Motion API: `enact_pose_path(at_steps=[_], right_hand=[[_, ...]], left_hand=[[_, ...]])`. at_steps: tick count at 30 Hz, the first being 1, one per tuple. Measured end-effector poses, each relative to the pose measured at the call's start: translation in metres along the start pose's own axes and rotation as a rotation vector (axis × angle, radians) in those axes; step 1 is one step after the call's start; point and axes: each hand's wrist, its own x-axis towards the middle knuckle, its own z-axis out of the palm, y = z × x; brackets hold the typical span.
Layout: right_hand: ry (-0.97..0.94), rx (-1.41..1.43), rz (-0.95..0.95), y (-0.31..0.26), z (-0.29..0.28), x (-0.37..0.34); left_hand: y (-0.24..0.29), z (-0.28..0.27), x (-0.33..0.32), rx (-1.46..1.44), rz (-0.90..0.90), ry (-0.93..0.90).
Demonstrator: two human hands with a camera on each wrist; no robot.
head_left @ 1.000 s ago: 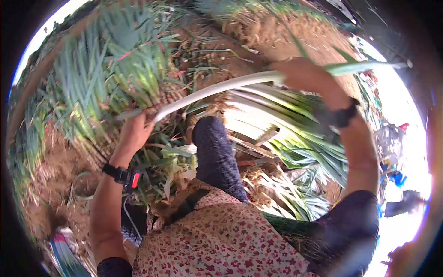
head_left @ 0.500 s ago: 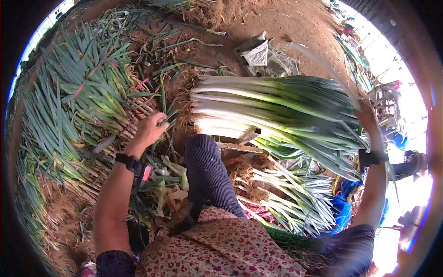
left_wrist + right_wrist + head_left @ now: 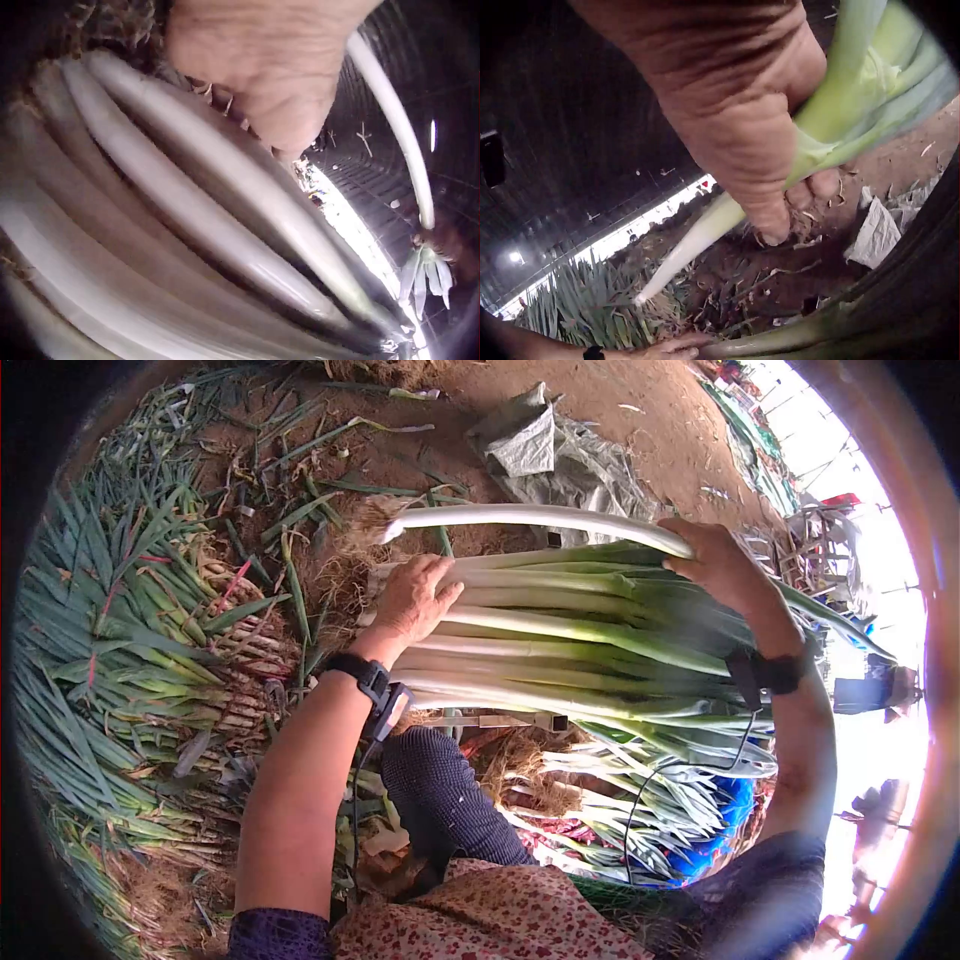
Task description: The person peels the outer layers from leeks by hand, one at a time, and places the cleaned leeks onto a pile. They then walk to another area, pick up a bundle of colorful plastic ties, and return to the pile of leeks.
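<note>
My right hand [image 3: 722, 565] grips a long green onion [image 3: 530, 515] around the stalk where white turns to green. Its white shaft points left, with roots at the tip, over the far side of a pile of trimmed green onions [image 3: 560, 622]. In the right wrist view, the thumb and fingers wrap the stalk [image 3: 697, 240] below the branching leaves. My left hand [image 3: 410, 600] rests on the white root ends of the pile, thumb apart from the fingers. The left wrist view shows that hand [image 3: 262, 67] over the white shafts, fingertips mostly hidden.
A large heap of untrimmed green onions [image 3: 120, 660] lies on the left. A grey sack [image 3: 590, 465] is on the soil beyond the pile. Smaller green onions [image 3: 640, 800] lie near the right side of my knee [image 3: 440, 790], by a blue bag [image 3: 735, 810].
The green onion stretched between both hands, then swung out right in the right hand; now it lies above the pile. My left hand has moved right, from the heap to the pile.
</note>
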Motion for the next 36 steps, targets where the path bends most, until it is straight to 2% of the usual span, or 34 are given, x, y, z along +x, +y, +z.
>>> enact_pose_path(at_steps=[1, 3, 5, 6, 8, 9, 12, 17, 20, 21, 24, 26, 27, 28, 29, 30, 32, 33, 36], right_hand=[[-0.016, 0.002, -0.027, -0.002, 0.007, 0.014], [-0.055, 0.077, -0.064, 0.007, 0.029, 0.040], [-0.043, 0.011, -0.217, 0.015, 0.058, 0.058], [-0.032, -0.019, -0.297, 0.011, 0.065, 0.065], [-0.158, -0.147, -0.230, -0.004, 0.074, 0.072], [-0.152, -0.153, -0.253, -0.001, 0.084, 0.075], [-0.122, -0.174, -0.273, 0.003, 0.103, 0.086], [-0.177, 0.011, -0.377, 0.017, 0.108, 0.094], [-0.230, 0.010, -0.400, 0.016, 0.101, 0.079], [-0.240, -0.079, -0.334, 0.011, 0.101, 0.076], [-0.152, -0.260, -0.481, 0.003, 0.095, 0.081], [-0.102, -0.273, -0.570, 0.035, 0.123, 0.103], [-0.058, -0.249, -0.648, 0.060, 0.141, 0.116], [-0.016, -0.223, -0.727, 0.073, 0.151, 0.121], [-0.056, 0.036, -0.318, 0.050, 0.139, 0.108], [-0.194, -0.029, -0.292, 0.056, 0.140, 0.113], [-0.462, -0.162, -0.254, 0.066, 0.138, 0.133], [-0.456, 0.035, -0.109, 0.044, 0.123, 0.128], [-0.513, -0.042, -0.096, 0.033, 0.115, 0.135]], left_hand=[[-0.003, 0.002, 0.001, 0.079, 0.011, -0.045], [-0.005, 0.011, -0.006, 0.123, 0.017, -0.017], [-0.003, 0.013, -0.019, 0.106, 0.016, 0.020], [0.001, 0.011, -0.023, 0.082, -0.038, -0.037], [0.006, 0.011, -0.027, 0.100, -0.054, 0.009], [0.004, 0.010, -0.030, 0.049, -0.054, -0.044], [0.005, 0.009, -0.034, 0.054, 0.011, 0.058], [0.012, -0.010, -0.051, 0.037, 0.010, -0.055], [0.011, -0.009, -0.049, 0.050, -0.010, -0.071], [0.011, -0.009, -0.049, 0.057, -0.006, -0.069], [0.011, -0.009, -0.047, 0.045, 0.014, -0.055], [0.010, -0.009, -0.042, 0.020, 0.003, -0.027], [0.006, -0.006, -0.038, 0.017, 0.010, 0.064], [0.007, -0.007, -0.032, -0.059, -0.087, 0.029], [0.009, -0.010, -0.025, -0.134, -0.186, -0.009], [0.008, -0.012, -0.018, -0.208, -0.286, -0.044], [0.000, -0.002, -0.013, -0.022, -0.193, -0.033], [0.000, 0.001, -0.012, 0.034, -0.142, -0.006], [0.002, 0.003, -0.017, 0.100, -0.050, 0.084]])
